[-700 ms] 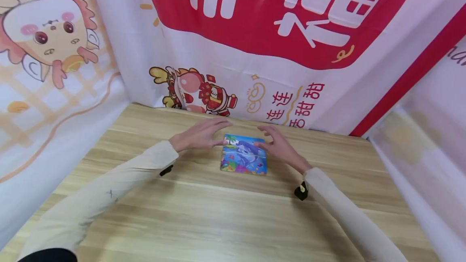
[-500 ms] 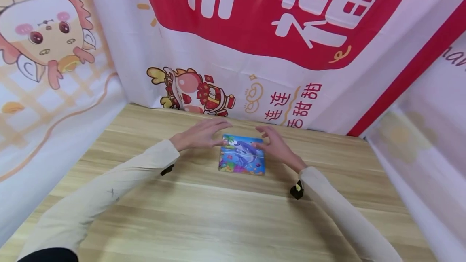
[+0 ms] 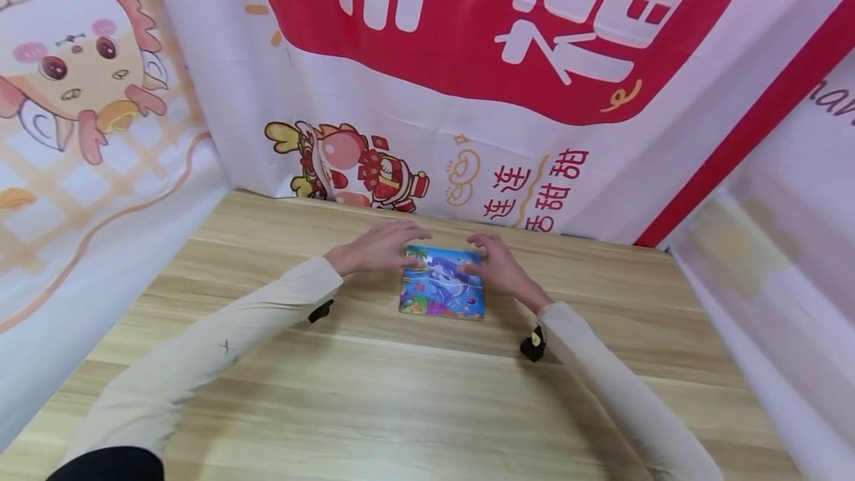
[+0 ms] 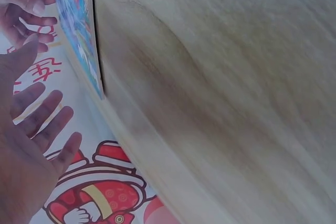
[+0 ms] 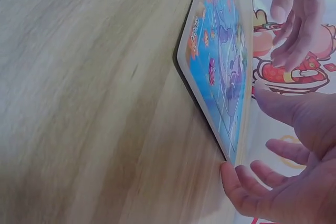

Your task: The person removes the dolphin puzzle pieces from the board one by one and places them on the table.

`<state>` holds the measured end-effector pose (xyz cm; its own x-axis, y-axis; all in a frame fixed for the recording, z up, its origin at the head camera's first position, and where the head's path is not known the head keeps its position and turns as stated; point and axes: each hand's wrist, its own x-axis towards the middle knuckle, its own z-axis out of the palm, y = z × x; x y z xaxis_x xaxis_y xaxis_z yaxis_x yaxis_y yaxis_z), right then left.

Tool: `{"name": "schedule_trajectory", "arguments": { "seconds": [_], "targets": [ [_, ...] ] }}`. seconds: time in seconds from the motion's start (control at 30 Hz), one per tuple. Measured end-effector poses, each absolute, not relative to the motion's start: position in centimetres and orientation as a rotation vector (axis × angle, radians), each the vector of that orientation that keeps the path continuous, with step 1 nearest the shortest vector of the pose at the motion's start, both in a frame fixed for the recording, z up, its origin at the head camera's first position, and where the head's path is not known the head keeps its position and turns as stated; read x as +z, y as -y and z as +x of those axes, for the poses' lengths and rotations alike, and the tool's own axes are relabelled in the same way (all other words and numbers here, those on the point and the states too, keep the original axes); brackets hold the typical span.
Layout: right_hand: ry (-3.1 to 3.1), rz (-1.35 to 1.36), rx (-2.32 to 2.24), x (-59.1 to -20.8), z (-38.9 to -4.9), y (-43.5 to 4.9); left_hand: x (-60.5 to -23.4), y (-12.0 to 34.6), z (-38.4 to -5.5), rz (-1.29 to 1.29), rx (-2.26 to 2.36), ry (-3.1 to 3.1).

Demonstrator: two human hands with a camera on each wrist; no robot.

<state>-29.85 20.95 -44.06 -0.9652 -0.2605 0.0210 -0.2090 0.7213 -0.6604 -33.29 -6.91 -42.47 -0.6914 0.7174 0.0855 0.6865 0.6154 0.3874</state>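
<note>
A thin square board with a dolphin sea picture [image 3: 441, 295] lies flat on the wooden table; fine lines cross its surface. At its upper left, my left hand [image 3: 379, 247] hovers with spread, slightly bent fingers, its thumb over the board's left edge in the head view. My right hand [image 3: 504, 271] is at the opposite side, thumb over the right edge, fingers loosely bent. In the right wrist view, a fingertip of that hand [image 5: 294, 177] is close to a corner of the board [image 5: 212, 77]; whether it touches I cannot tell. Neither hand grips anything.
The wooden tabletop [image 3: 414, 407] extends toward me. Behind it hangs a white and red printed cloth [image 3: 467, 65], close beyond my fingers. Printed cloth walls [image 3: 87, 169] also stand at the left and right. Dark wrist devices [image 3: 532, 346] sit under the sleeves.
My left hand has moved slightly right, nearer the board. The right hand has stayed nearly the same relative to it. The whole view has shifted a little; the board remains flat.
</note>
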Motion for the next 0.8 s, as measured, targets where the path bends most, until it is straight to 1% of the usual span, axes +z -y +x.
{"name": "schedule_trajectory", "arguments": {
  "seconds": [0.2, 0.4, 0.47, 0.57, 0.7, 0.8],
  "targets": [
    [-2.827, -0.308, -1.089, -44.1, -29.9, -20.3, -43.0, 6.5, -33.6, 1.143, 0.613, -2.763],
    [-2.861, -0.278, -0.970, -44.4, -30.2, -20.1, -43.6, 6.1, -33.5, 0.959, 0.669, -2.768],
    [-2.868, -0.269, -0.911, -44.6, -30.2, -20.0, -43.8, 6.0, -33.6, 0.873, 0.741, -2.763],
    [-2.880, -0.273, -0.813, -44.8, -30.3, -19.8, -43.6, 6.1, -33.7, 0.659, 0.903, -2.722],
    [-2.893, -0.273, -0.734, -44.7, -30.1, -19.6, -42.5, 6.1, -33.7, 0.329, 1.159, -2.517],
    [-2.912, -0.269, -0.715, -44.6, -30.0, -19.6, -41.4, 6.0, -33.8, 0.168, 1.282, -2.338]
  ]
}}
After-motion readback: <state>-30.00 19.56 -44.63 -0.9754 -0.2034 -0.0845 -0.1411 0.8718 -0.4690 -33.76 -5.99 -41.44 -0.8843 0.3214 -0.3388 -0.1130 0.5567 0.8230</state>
